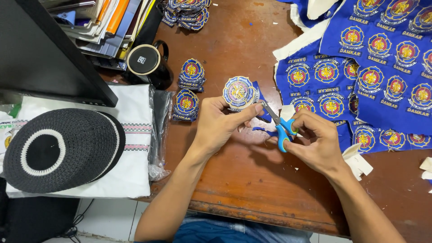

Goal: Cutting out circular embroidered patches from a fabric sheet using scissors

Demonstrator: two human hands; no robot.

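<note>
holding a round embroidered patch [239, 92] pinched between thumb and fingers, the left hand [220, 123] keeps it raised just above the wooden table [234, 180], while the right hand [315, 139] is closed through the blue loops of small scissors [276, 126], blades at the patch's lower right edge. a slip looks likely if the patch turns in that light pinch: the blades could nick the stitched border or the left fingertip close by. trimmed patches sit in small stacks [189, 90] nearby; the blue uncut sheet [382, 67] lies limp, thread-dense, with frayed white backing.
</note>
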